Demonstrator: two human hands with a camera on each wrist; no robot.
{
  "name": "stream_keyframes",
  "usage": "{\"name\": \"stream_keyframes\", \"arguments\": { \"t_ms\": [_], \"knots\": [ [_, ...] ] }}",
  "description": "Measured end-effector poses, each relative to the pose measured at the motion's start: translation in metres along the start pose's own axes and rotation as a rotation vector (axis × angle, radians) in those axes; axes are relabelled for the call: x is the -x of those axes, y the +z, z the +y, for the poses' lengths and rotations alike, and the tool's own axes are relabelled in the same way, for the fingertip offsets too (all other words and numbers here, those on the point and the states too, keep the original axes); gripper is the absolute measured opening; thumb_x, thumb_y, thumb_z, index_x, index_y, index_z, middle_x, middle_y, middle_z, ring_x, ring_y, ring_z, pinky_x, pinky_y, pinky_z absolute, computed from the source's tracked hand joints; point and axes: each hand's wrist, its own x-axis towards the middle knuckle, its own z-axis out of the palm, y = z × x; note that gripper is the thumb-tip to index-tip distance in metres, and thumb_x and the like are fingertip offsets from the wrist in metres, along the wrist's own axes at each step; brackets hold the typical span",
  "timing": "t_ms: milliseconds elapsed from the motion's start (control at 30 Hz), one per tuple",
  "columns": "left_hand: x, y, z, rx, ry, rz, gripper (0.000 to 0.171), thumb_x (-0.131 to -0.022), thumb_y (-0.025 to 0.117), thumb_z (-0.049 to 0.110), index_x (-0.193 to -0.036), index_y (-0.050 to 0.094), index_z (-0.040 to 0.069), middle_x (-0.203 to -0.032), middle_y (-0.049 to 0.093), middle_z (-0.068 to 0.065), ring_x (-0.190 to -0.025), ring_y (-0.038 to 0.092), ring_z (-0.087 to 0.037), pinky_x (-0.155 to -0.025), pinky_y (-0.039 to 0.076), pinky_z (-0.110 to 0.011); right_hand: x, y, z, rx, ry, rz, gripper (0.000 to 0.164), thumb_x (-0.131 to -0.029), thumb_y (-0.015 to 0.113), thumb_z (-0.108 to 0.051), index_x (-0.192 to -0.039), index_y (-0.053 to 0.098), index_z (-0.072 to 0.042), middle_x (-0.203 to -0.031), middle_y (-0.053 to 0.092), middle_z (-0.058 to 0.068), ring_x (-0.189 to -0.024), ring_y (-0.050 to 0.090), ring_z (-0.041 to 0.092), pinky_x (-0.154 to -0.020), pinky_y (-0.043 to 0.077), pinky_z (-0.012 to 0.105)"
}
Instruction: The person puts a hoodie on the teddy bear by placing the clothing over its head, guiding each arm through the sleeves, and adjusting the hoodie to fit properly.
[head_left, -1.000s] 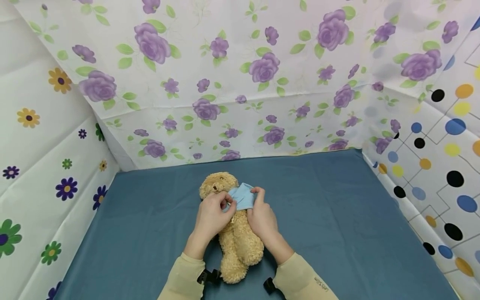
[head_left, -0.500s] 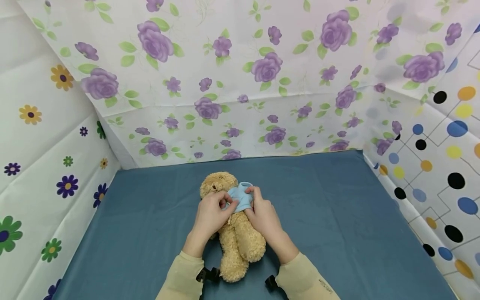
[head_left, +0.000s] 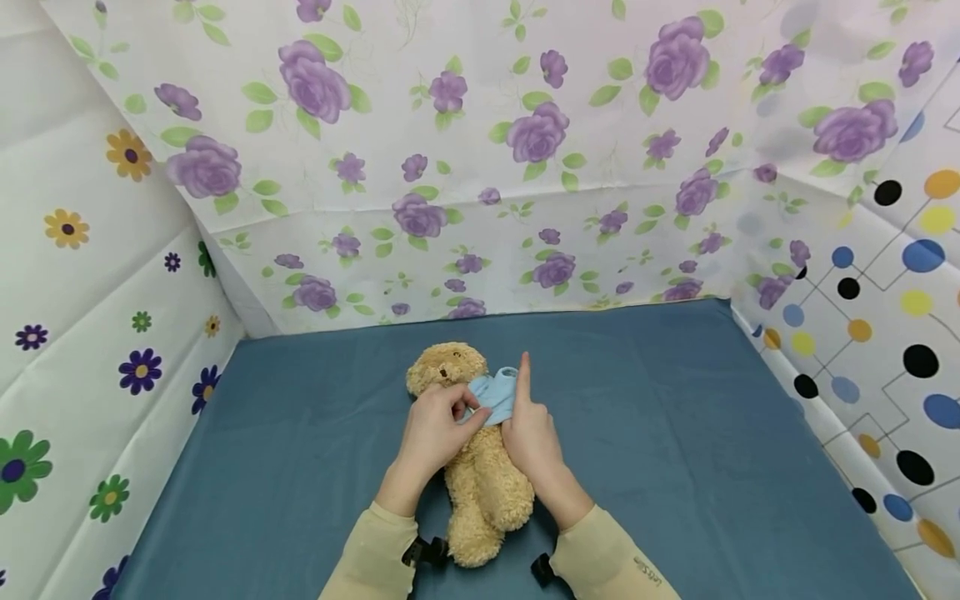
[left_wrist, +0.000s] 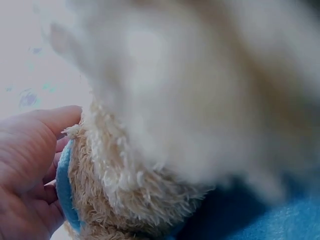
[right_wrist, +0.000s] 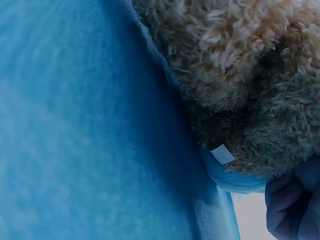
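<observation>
A tan plush teddy bear (head_left: 474, 500) lies on its back on the blue-covered table, head toward the far side. Around its chest sits a small light blue doll shirt (head_left: 498, 404), a sleeve opening showing at the upper right. My left hand (head_left: 435, 427) pinches the shirt's lower edge at the bear's belly; in the left wrist view its fingers (left_wrist: 47, 212) lie by the blue hem. On the other side, my right hand (head_left: 531, 437) holds the hem by the sleeve, its index finger pointing straight up. The right wrist view shows curled fingers (right_wrist: 282, 207) against the shirt.
Dark blue cloth (head_left: 660, 433) covers the table. A floral sheet (head_left: 480, 167) hangs behind, with patterned sheets at left and right. Black wrist straps (head_left: 426, 552) sit near the bear's feet. A white tag (right_wrist: 222, 154) shows on the bear.
The right index finger has lifted off the sleeve and straightened. The sleeve opening faces up more visibly. The left hand keeps its pinch, and the view has shifted slightly.
</observation>
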Motion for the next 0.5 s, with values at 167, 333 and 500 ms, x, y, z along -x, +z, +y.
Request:
{"name": "stream_keyframes", "arguments": {
  "t_ms": [167, 333, 500],
  "knots": [
    [-0.0011, 0.0016, 0.0016, -0.004, 0.014, 0.002, 0.017, -0.095, 0.086, 0.028, -0.086, 0.072, 0.024, -0.063, 0.044, 0.011, -0.064, 0.042, -0.011, -0.063, 0.039, -0.034, -0.0025, -0.0016, 0.0047, 0.031, -0.007, 0.004, 0.1, -0.097, 0.058, 0.009, -0.173, -0.004, -0.014, -0.047, 0.042, 0.001, -0.036, 0.026, 0.01, -0.04, 0.022, 0.026],
    [-0.0011, 0.0025, 0.0004, -0.009, 0.015, 0.002, 0.017, -0.095, 0.086, 0.029, -0.086, 0.072, 0.024, -0.063, 0.044, 0.01, -0.064, 0.042, -0.011, -0.063, 0.039, -0.033, -0.0075, -0.0046, 0.0088, -0.032, 0.001, 0.047, 0.098, -0.096, 0.06, 0.009, -0.174, 0.007, -0.016, -0.051, 0.043, 0.001, -0.036, 0.026, 0.011, -0.041, 0.022, 0.027],
    [0.0001, 0.0012, -0.0038, 0.005, -0.004, 0.003, 0.019, -0.096, 0.085, 0.03, -0.085, 0.071, 0.024, -0.063, 0.043, 0.01, -0.064, 0.042, -0.012, -0.064, 0.039, -0.034, -0.0092, -0.0077, 0.0083, -0.1, 0.05, 0.082, 0.056, -0.098, 0.068, -0.001, -0.149, 0.045, -0.009, -0.064, 0.056, -0.001, -0.043, 0.044, 0.013, -0.045, 0.035, 0.031]
  ]
}}
